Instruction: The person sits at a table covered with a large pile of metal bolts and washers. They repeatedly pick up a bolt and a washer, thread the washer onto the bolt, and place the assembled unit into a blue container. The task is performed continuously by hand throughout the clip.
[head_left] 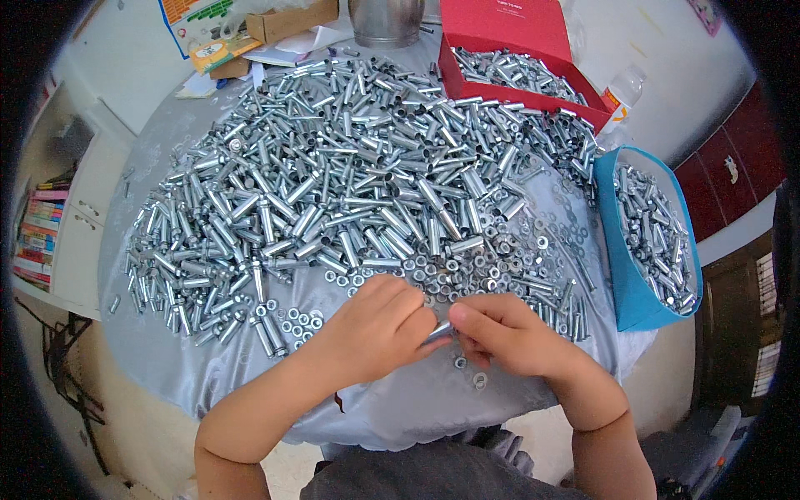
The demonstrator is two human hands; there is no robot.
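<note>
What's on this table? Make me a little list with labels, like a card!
Left hand: left hand holds one end of a small silver metal sleeve
Right hand: right hand pinches the other end
Table cover: grey cloth
Big pile: silver metal sleeves
Small bits: nuts and washers beside the hands
Red box: holds more metal pieces, far side
Blue bin: holds metal pieces, right side
Also: plastic bottle, metal pot
</note>
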